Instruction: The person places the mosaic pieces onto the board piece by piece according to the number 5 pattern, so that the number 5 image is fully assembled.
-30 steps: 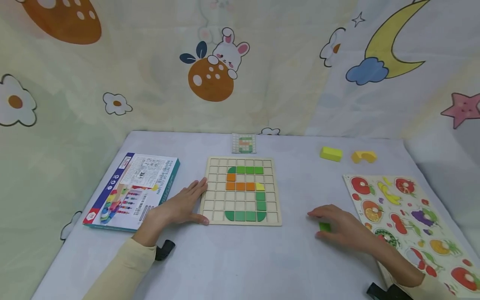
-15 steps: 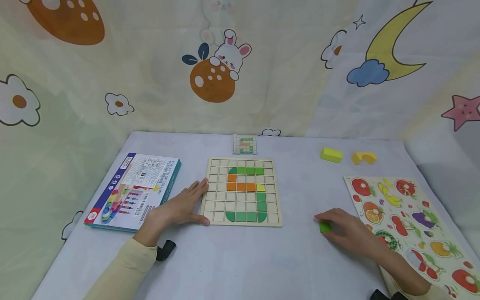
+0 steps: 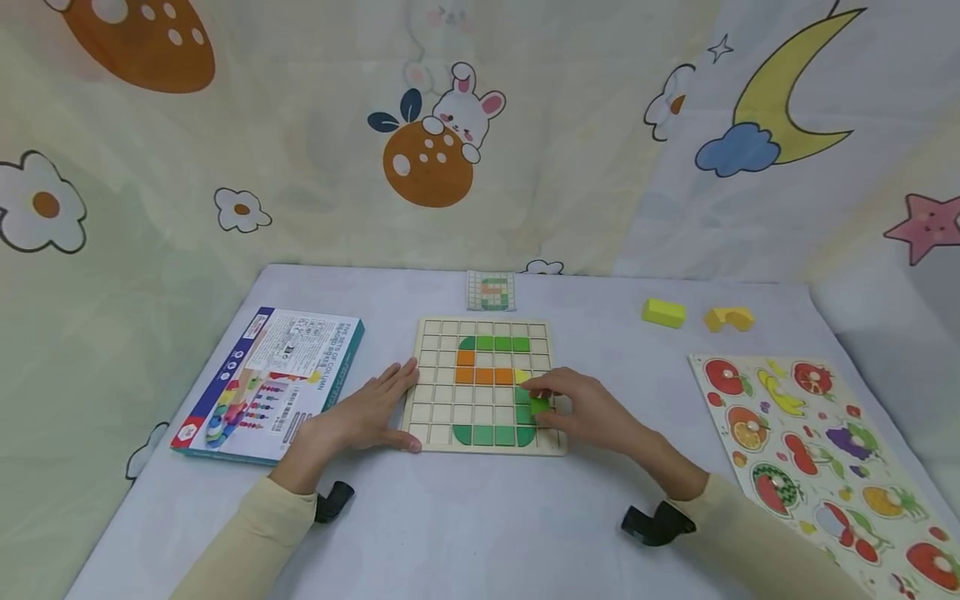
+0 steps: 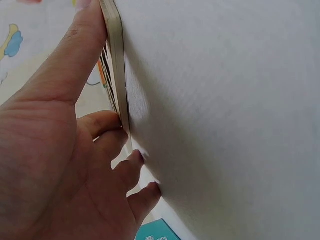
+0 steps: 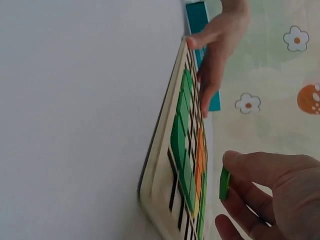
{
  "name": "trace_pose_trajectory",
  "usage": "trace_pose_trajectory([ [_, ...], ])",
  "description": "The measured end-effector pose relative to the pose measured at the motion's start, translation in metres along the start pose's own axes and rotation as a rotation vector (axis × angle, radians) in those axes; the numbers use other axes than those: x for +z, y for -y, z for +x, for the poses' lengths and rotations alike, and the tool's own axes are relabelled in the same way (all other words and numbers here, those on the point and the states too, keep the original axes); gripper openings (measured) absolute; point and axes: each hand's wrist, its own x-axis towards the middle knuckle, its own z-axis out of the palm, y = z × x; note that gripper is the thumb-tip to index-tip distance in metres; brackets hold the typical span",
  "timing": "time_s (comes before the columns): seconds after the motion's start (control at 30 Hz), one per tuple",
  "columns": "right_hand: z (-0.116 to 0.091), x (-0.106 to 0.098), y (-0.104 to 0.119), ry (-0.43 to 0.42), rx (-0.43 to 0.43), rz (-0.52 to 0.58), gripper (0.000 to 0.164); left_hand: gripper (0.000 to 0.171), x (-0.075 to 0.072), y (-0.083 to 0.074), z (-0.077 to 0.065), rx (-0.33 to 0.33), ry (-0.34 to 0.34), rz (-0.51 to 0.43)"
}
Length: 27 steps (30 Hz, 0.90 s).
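A pale wooden grid board (image 3: pixel 437 392) lies mid-table, with green, orange and yellow tiles forming an S-like shape in its cells. Along its left edge, my left hand (image 3: pixel 367 414) rests with fingers and thumb spread, touching the rim. My right hand (image 3: pixel 596 410) is over the board's right side. Its thumb and fingers pinch a small green square tile (image 5: pixel 224 183), which the right wrist view shows held above the board. In the head view this tile overlaps the green column of the shape.
A printed box (image 3: pixel 273 375) lies to the left. Behind the board is a small pattern card (image 3: pixel 491 292). A lime block (image 3: pixel 663 313) and a yellow arched block (image 3: pixel 729 318) sit at the back right. A fruit-picture board (image 3: pixel 806 433) lies along the right side.
My right hand has moved left from the table beside the fruit board to over the grid board, carrying the green tile it took hold of there. The left hand has stayed put.
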Motion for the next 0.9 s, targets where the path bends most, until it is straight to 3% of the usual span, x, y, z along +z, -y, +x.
trace_pose_trajectory([
  [0.17, 0.038, 0.026, 0.019, 0.085, -0.053, 0.028, 0.04, 0.114, 0.001, -0.002, 0.002, 0.009, 0.003, -0.004],
  [0.33, 0.056, 0.046, 0.032, 0.132, -0.085, 0.012, 0.039, 0.114, 0.002, -0.004, 0.004, 0.01, 0.008, 0.002],
  [0.53, 0.064, 0.052, 0.041, 0.159, -0.059, 0.01, 0.038, 0.113, 0.001, -0.007, 0.003, 0.012, 0.008, 0.007],
  [0.9, 0.061, 0.06, 0.039, 0.118, -0.061, -0.024, 0.036, 0.113, 0.001, -0.007, 0.003, 0.013, 0.018, 0.01],
])
